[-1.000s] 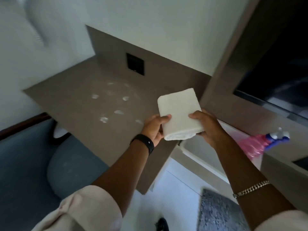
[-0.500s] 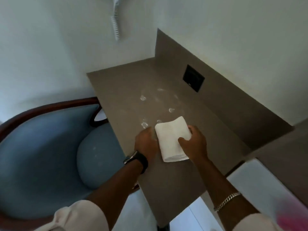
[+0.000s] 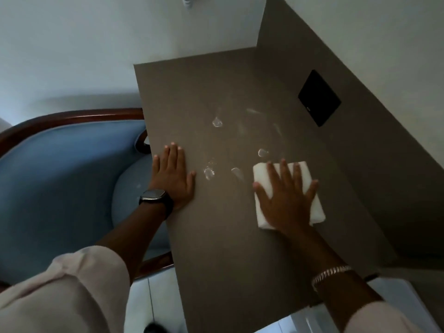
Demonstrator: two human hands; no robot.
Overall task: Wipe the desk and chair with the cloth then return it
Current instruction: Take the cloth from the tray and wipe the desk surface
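White and folded into a thick rectangle, the cloth [image 3: 310, 188] lies flat on the grey-brown desk [image 3: 228, 248], toward the side nearest the upright back panel [image 3: 348, 145]. We have our right hand [image 3: 287, 200] spread over it, palm down and fingers fanned apart, pressing on the cloth rather than curling around it; the fingertips reach almost to the cloth's far edge, and the heel of the hand covers its near edge. A chain bracelet [image 3: 330, 275] sits on that wrist.

Our left hand [image 3: 174, 175] lies flat on the bare desk surface close to its left edge, fingers together and straight, holding nothing. A dark watch [image 3: 153, 198] is on that wrist, which hangs just over the desk edge, and a pale sleeve [image 3: 79, 289] is bunched up at the forearm.

Between our two hands, and farther up the desk, we see several small wet, glossy splotches [image 3: 217, 122]. The nearest of them sits just beside the cloth's left corner; whether it touches the cloth we cannot tell. A black rectangular plate [image 3: 319, 98] is set into the back panel.

To the left, a chair [image 3: 60, 176] with blue upholstery and a dark wooden rim stands pushed against the desk, its round seat partly tucked beneath the desk edge under our left forearm.
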